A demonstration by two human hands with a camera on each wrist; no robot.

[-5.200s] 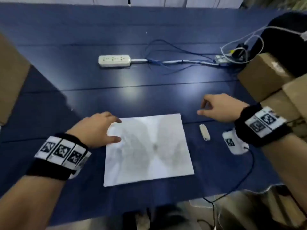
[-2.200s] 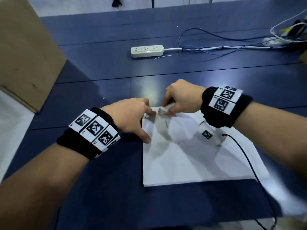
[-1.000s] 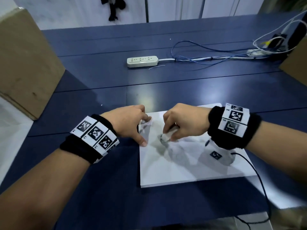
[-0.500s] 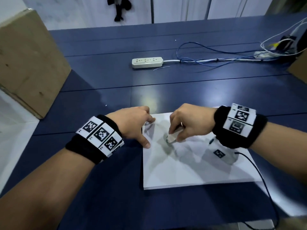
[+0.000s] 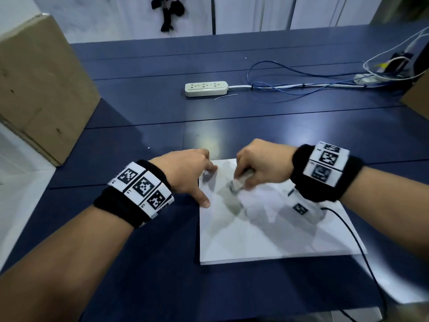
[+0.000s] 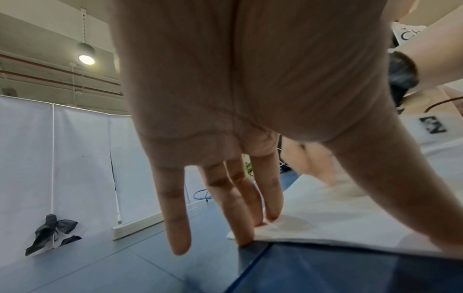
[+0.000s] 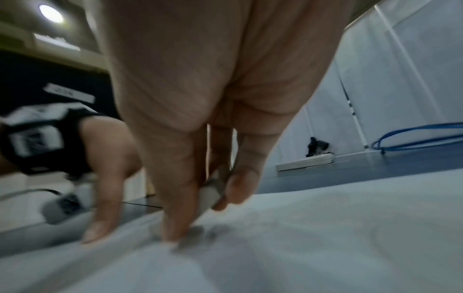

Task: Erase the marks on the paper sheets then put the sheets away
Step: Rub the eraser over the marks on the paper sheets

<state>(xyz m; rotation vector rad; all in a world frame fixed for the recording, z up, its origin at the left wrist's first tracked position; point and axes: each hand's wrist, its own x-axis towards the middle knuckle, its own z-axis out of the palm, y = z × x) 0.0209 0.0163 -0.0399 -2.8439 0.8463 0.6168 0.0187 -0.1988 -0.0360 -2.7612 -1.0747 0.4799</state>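
Observation:
A stack of white paper sheets (image 5: 267, 238) lies on the blue table (image 5: 144, 263) in front of me. My left hand (image 5: 185, 173) presses the stack's far left corner flat with straight fingers (image 6: 270, 200) and the thumb on its left edge. My right hand (image 5: 260, 166) pinches a white eraser (image 5: 236, 183), whose lower end touches the top sheet near that corner. In the right wrist view the eraser (image 7: 213, 195) sits between thumb and fingers, blurred by motion. No marks on the paper (image 7: 325, 228) can be made out.
A cardboard box (image 5: 39, 89) stands at the far left. A white power strip (image 5: 206, 88) and blue and white cables (image 5: 301, 86) lie across the back. Another box corner (image 5: 417, 98) shows at the right edge. A black cable (image 5: 357, 247) runs from my right wrist over the sheets.
My right hand picked up the eraser from the table and brought it to the sheet's far left part. It has been rubbing there in short strokes while my left hand holds the corner.

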